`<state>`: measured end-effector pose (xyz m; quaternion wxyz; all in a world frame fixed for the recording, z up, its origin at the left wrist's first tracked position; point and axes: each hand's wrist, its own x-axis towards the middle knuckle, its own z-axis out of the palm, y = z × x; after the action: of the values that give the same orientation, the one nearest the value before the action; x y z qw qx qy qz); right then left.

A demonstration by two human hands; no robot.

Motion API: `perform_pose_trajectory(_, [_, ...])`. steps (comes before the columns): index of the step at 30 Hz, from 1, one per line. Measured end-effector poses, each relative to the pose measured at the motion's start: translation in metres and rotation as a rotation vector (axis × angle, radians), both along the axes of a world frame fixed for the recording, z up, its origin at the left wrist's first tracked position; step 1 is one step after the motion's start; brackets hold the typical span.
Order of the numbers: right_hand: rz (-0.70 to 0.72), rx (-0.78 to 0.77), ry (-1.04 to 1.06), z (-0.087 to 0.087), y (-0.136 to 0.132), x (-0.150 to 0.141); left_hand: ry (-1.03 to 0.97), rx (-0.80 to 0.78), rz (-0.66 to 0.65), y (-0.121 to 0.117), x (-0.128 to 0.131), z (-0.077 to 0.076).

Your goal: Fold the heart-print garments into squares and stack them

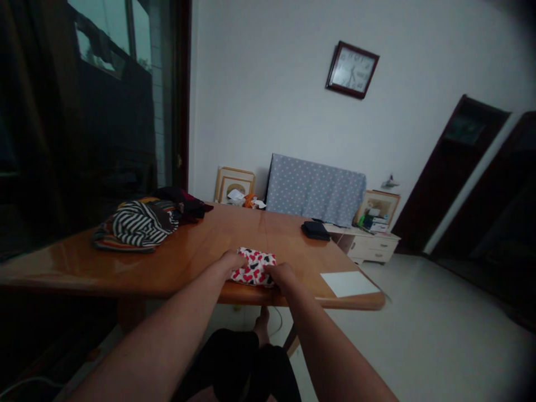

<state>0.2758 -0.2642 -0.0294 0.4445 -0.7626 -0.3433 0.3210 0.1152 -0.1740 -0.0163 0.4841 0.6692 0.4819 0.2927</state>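
Observation:
A small folded cloth (254,266), white with red and black heart shapes, lies at the front edge of the wooden table (234,229). My left hand (233,262) grips its left side, the thumb resting on top. At its right side my right hand (280,273) holds the cloth in the same way, thumb over the fabric. The fingers beneath the cloth are hidden on both sides.
Striped clothes (144,223) and dark clothes (184,204) are heaped on the table's left. A dark folded item (315,230) lies at the back right, and a white sheet (349,283) near the right corner. Behind stands a low white cabinet (372,248).

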Motion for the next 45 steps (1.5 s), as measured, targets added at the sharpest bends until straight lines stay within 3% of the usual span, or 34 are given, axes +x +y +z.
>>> perform_pose_trajectory(6, [0.071, 0.145, 0.252, -0.01, -0.01, 0.019, -0.15, -0.203, -0.017, 0.001, -0.002, 0.001])
perform_pose_trajectory(10, [0.055, 0.242, 0.566, -0.009, -0.007, 0.037, -0.419, -0.352, -0.094, 0.002, 0.008, 0.005])
perform_pose_trajectory(12, [0.044, 0.268, 0.601, -0.006, -0.005, 0.047, -0.527, -0.407, -0.092, 0.004, 0.016, 0.006])
perform_pose_trajectory(18, [0.057, 0.346, 0.604, 0.007, -0.006, 0.075, -0.58, -0.316, -0.039, 0.013, 0.045, 0.001])
perform_pose_trajectory(24, [0.047, 0.416, 0.637, 0.009, -0.002, 0.108, -0.652, -0.295, -0.177, 0.015, 0.078, 0.006])
perform_pose_trajectory(28, [-0.007, 0.427, 0.645, 0.008, 0.004, 0.136, -0.699, -0.316, -0.26, 0.021, 0.104, 0.011])
perform_pose_trajectory(36, [-0.036, 0.445, 0.643, 0.002, 0.027, 0.203, -0.673, -0.442, -0.371, 0.055, 0.176, 0.005])
perform_pose_trajectory(40, [-0.09, 0.473, 0.801, 0.0, 0.046, 0.238, -0.63, -0.406, -0.385, 0.074, 0.219, 0.01])
perform_pose_trajectory(45, [-0.102, 0.561, 0.878, -0.002, 0.068, 0.278, -0.558, -0.289, -0.43, 0.1, 0.273, 0.027])
